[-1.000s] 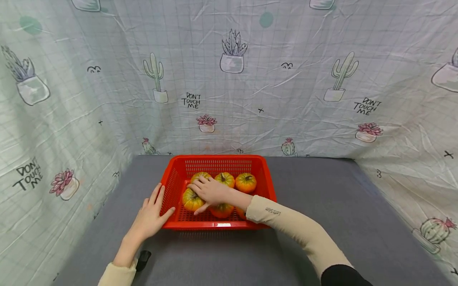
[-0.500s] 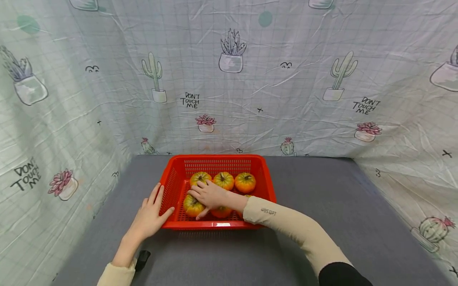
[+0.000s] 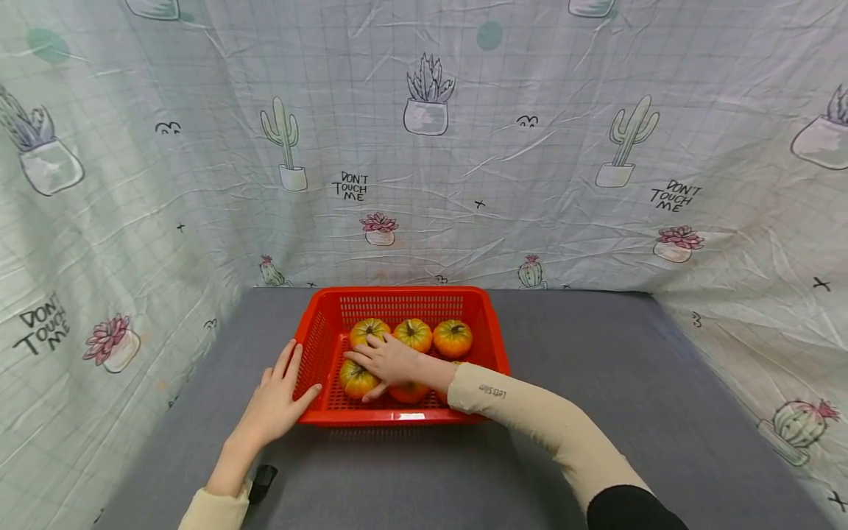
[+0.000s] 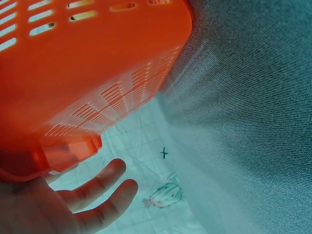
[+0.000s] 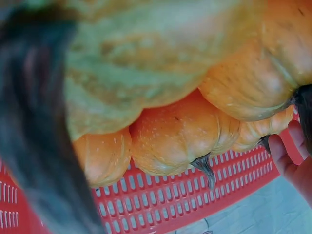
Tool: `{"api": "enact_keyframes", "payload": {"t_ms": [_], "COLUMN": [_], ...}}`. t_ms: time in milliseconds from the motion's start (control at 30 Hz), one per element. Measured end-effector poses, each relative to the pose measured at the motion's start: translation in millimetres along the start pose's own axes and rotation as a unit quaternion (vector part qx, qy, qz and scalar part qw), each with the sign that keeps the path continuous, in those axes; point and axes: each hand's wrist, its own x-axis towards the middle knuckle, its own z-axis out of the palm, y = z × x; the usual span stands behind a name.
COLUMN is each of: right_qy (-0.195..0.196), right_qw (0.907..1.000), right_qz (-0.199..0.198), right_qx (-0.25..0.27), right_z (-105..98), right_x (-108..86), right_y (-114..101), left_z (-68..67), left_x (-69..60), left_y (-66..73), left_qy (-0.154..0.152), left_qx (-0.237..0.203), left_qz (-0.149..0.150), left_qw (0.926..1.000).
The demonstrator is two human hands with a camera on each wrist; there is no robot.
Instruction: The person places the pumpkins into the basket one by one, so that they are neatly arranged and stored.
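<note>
Several small orange-and-yellow pumpkins sit in a red slotted plastic basket (image 3: 424, 417). At its left side, my left hand (image 3: 274, 403) rests on the rim with fairly straight fingers, the thumb spread over the near corner. My right hand (image 3: 391, 361) reaches into the basket and holds the near-left pumpkin (image 3: 356, 379), its thumb at the near side and its fingers over the far side. Behind it stand a back-left pumpkin (image 3: 369, 331), a back-middle pumpkin (image 3: 413, 336) and a back-right pumpkin (image 3: 453, 338). The right hand and forearm partly cover the near-row pumpkins, including a near-middle pumpkin (image 3: 409, 393).
The basket stands on a grey cloth-covered table (image 3: 570, 346). A curtain (image 3: 477, 162) printed with cacti hangs behind and along both sides. The right sleeve (image 3: 550, 419) crosses the basket's near-right corner.
The near-left pumpkin and my right hand have shifted slightly toward the basket's near side, mostly in the first half second. More of the back-left pumpkin shows. My left hand stays at the rim.
</note>
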Motion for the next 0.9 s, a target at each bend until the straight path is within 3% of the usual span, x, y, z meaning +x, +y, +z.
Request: {"api": "enact_keyframes", "payload": {"t_ms": [233, 633, 900], "right_qy": [-0.022, -0.011, -0.008], "right_qw": [0.9995, 0.9976, 0.9948], "right_qz": [0.003, -0.002, -0.001], "right_qx": [0.024, 0.069, 0.102], "right_z": [5, 7, -3], "right_x": [-1.0, -0.2, -3.5], "right_y": [-1, 5, 12], "left_z": [1.1, 1.1, 0.5], "left_x": [-0.4, -2.1, -2.0], "left_y": [0.8, -0.7, -0.8], "left_qy": [-0.003, 0.0, 0.0], "left_qx": [0.001, -0.007, -0.006], "left_qz": [0.002, 0.003, 0.004], "left_qw": [1.0, 1.0, 1.0]}}
